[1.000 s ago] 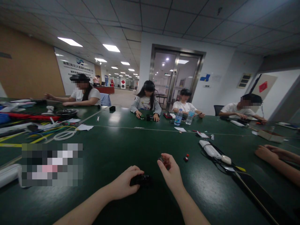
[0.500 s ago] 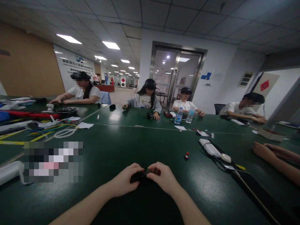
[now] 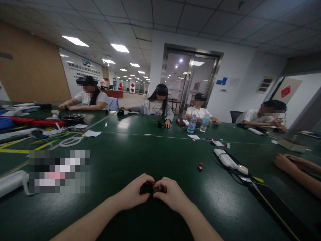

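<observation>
Close in front of me, a small black object (image 3: 146, 188) is held just at the table's near middle; its kind is too dark to make out. My left hand (image 3: 134, 192) curls round its left side, thumb below and fingers above. From the right, my right hand (image 3: 172, 193) pinches the object's right end with thumb and forefinger. The fingertips of both hands nearly meet over it and cover part of it. Beyond my right hand, a small red and black item (image 3: 200, 167) stands on the green tabletop (image 3: 140, 154).
A white power strip (image 3: 225, 158) with cables and a dark flat device (image 3: 276, 204) lie to the right, near another person's hands (image 3: 288, 164). Two water bottles (image 3: 192, 124) stand farther back. Cables (image 3: 70, 142) and a pixelated patch are on the left. Several people sit opposite.
My right thumb and fingers have moved slightly left, nearer my left hand on the black object. The person opposite has reached a hand toward a small black box.
</observation>
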`<state>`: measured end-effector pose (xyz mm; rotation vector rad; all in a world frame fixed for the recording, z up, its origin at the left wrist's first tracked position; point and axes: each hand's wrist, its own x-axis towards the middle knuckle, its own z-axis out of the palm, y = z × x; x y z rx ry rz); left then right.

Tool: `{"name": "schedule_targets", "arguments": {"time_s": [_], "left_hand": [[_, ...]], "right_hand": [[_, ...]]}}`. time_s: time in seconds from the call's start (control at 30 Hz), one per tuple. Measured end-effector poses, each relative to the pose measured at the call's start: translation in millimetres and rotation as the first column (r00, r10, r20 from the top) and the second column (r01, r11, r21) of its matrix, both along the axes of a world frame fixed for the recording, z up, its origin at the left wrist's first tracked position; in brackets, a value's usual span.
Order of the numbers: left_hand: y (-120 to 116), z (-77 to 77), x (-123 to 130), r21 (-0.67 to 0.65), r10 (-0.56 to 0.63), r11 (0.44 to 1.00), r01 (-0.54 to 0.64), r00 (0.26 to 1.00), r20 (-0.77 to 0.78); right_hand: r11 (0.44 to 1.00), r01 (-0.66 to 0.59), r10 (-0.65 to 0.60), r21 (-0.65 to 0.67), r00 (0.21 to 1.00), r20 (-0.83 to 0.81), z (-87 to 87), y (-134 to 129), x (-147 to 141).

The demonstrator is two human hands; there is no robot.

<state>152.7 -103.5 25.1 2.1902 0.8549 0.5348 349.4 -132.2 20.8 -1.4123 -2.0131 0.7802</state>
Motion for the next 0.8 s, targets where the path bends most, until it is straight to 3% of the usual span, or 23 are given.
{"name": "schedule_targets", "arguments": {"time_s": [0.3, 0.53, 0.8], "left_hand": [[2.8, -6.2, -0.3, 0.003, -0.052, 0.999, 0.052, 0.998, -0.041], [3.3, -0.6, -0.9, 0.02, -0.071, 0.997, 0.073, 0.993, -0.099], [3.4, -4.3, 0.3, 0.15, -0.03, 0.987, 0.053, 0.988, -0.154]], "right_hand": [[1.0, -0.001, 0.001, -0.018, 1.0, 0.013, -3.7, 0.9, -1.4], [0.998, 0.025, -0.025, -0.053, 1.0, 0.006, -5.6, 4.5, -0.5], [0.997, 0.047, -0.048, -0.066, 0.999, -0.024, -5.0, 4.7, -0.6]]}}
